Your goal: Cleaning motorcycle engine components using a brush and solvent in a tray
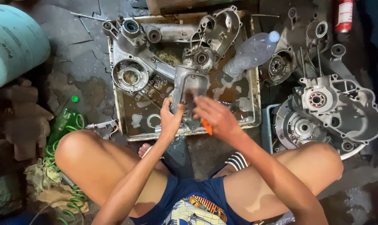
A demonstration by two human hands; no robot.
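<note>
A red cylinder with a white label stands at the floor's far right corner. A pale green drum with dark lettering on its side lies at the far left. A clear plastic bottle with a blue cap leans over the right rim of a shallow metal tray, cap pointing up and to the right.

The tray sits on the cracked floor in front of the squatting person. In it lies a large grey engine casing, its long axis running across the tray from left to right. A smaller grey metal cover stands in the tray's near half, long axis pointing away from the person, lower end at the near rim.

The left hand has its fingers closed on the cover's lower left edge. The right hand rests against the cover's right side, fingers closed around an orange-handled tool; the tool's working end is blurred.

More casing halves are heaped to the right of the tray. A green coiled hose and a green bottle lie to the left, beside the person's knee.
</note>
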